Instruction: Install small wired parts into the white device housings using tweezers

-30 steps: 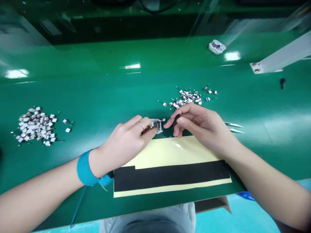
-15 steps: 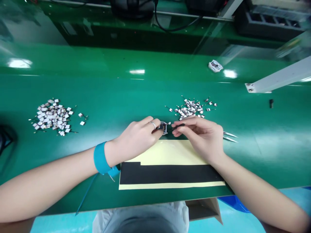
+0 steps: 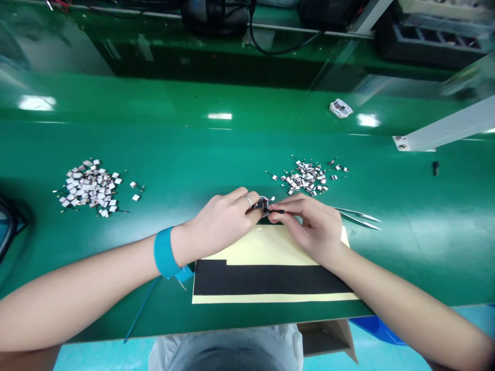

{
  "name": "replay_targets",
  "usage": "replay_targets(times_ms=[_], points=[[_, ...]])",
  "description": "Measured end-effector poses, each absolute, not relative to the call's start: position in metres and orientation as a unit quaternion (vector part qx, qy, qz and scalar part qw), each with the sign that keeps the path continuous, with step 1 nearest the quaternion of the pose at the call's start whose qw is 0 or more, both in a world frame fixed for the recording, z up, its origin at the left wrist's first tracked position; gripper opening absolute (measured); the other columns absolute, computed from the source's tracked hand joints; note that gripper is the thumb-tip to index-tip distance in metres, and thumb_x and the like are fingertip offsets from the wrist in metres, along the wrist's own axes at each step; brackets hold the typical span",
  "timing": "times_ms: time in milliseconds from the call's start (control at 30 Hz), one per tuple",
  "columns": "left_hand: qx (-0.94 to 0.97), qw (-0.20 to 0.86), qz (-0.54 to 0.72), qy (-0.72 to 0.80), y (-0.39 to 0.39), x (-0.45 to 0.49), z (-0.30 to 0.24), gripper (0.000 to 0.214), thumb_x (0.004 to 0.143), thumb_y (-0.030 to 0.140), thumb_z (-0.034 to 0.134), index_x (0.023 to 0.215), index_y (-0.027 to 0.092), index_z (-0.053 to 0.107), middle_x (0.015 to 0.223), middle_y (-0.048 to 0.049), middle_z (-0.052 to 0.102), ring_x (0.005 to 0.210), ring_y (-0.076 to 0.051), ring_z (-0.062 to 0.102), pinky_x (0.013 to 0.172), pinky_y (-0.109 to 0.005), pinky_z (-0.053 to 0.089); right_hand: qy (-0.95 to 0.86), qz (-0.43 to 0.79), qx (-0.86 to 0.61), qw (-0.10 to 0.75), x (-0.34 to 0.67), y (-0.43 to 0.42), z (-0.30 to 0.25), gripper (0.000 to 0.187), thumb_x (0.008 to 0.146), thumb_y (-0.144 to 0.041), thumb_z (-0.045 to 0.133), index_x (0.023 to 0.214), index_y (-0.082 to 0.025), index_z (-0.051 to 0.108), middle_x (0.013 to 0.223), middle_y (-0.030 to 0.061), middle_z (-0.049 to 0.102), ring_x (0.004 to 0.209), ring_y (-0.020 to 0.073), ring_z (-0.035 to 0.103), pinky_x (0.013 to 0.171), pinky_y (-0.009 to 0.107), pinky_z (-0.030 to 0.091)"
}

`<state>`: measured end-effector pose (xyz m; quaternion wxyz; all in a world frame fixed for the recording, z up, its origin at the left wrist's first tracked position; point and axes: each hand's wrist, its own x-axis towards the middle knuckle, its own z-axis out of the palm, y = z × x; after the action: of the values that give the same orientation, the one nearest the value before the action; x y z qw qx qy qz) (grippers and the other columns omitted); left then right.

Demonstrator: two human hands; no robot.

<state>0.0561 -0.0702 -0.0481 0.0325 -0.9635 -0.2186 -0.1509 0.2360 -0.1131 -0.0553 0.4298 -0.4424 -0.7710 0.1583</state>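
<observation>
My left hand [image 3: 230, 221], with a ring and a teal wrist strap [image 3: 165, 252], is closed on a small white-framed electronic housing [image 3: 265, 205] that has a dark circuit board inside. In my right hand [image 3: 313, 224], thumb and fingertips pinch a thin black piece [image 3: 279, 211]; its near end reaches the housing, though whether it touches cannot be seen. Under the hands lies a yellow sheet [image 3: 251, 247] carrying a black strip [image 3: 270, 278]. Metal tweezers [image 3: 359, 217] rest on the table just past my right hand.
Piles of small white-and-silver parts with short leads lie left [image 3: 91, 185] and right of centre [image 3: 305, 178]. Another white housing [image 3: 341, 108] sits farther back. A white metal bracket [image 3: 433, 135] stands at right, near a small black part [image 3: 435, 168].
My right hand has moved left, bringing the black piece from beside the housing up to it. More of the tweezers is uncovered. My left hand keeps its hold.
</observation>
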Motion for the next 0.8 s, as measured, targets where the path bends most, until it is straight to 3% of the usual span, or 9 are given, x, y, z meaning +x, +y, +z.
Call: replay_targets(times_ms=[567,633,733,800], points=[[-0.962,0.025,-0.148,-0.226,-0.0698,0.0553,-0.0497,0.008,0.080,0.014,0.052,0.082,0.014,0.059,0.084,-0.0047,0.060,0.073,-0.017,0.052,0.047,-0.023,0.041,-0.782,0.120,-0.444,0.422,0.2290,-0.1082,-0.0607,0.012,0.076,-0.007,0.055,0.080,-0.018,0.052,0.064,0.0017,0.058,0.056,0.0101,0.056,0.047,0.020,0.044],[-0.964,0.023,-0.144,-0.223,-0.0691,0.0551,-0.0493,0.010,0.080,0.013,0.050,0.084,0.013,0.060,0.085,-0.0053,0.060,0.077,-0.017,0.053,0.052,-0.024,0.046,-0.782,0.125,-0.447,0.416,0.2288,-0.1076,-0.0605,0.012,0.076,-0.008,0.055,0.080,-0.019,0.052,0.065,0.0012,0.058,0.057,0.0103,0.056,0.048,0.020,0.045],[-0.964,0.026,-0.162,-0.211,-0.0700,0.0556,-0.0471,0.012,0.081,0.012,0.050,0.085,0.011,0.061,0.088,-0.0066,0.061,0.095,-0.023,0.052,0.072,-0.030,0.051,-0.774,0.150,-0.453,0.416,0.2294,-0.1072,-0.0606,0.011,0.076,-0.009,0.054,0.079,-0.019,0.050,0.065,0.0006,0.057,0.057,0.0100,0.057,0.049,0.019,0.045],[-0.964,0.021,-0.143,-0.223,-0.0735,0.0565,-0.0432,0.014,0.081,0.012,0.049,0.090,0.012,0.060,0.092,-0.0068,0.061,0.101,-0.024,0.051,0.073,-0.031,0.052,-0.748,0.185,-0.474,0.427,0.2313,-0.1073,-0.0605,0.009,0.078,-0.011,0.053,0.079,-0.019,0.049,0.067,0.0004,0.057,0.058,0.0098,0.056,0.051,0.020,0.045]])
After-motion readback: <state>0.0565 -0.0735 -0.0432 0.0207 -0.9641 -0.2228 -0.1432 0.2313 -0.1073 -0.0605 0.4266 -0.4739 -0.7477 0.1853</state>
